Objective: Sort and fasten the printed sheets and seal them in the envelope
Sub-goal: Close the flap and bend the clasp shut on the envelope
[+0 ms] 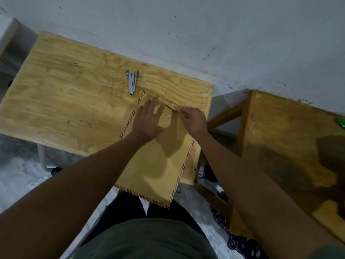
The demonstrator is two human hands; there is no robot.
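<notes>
Two hands, left hand and right hand, on one envelope, one stapler

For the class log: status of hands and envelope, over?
Left hand flat, pressing envelope. Right hand pinching the flap at its top edge. Sheets not visible. Stapler lies apart, nothing obstructing.

No legible text, label, brand or number appears anywhere in view. The brown envelope carries only a red-and-blue striped airmail border, with no address or printing that can be read, and the stapler on the wooden table shows no readable marking.
</notes>
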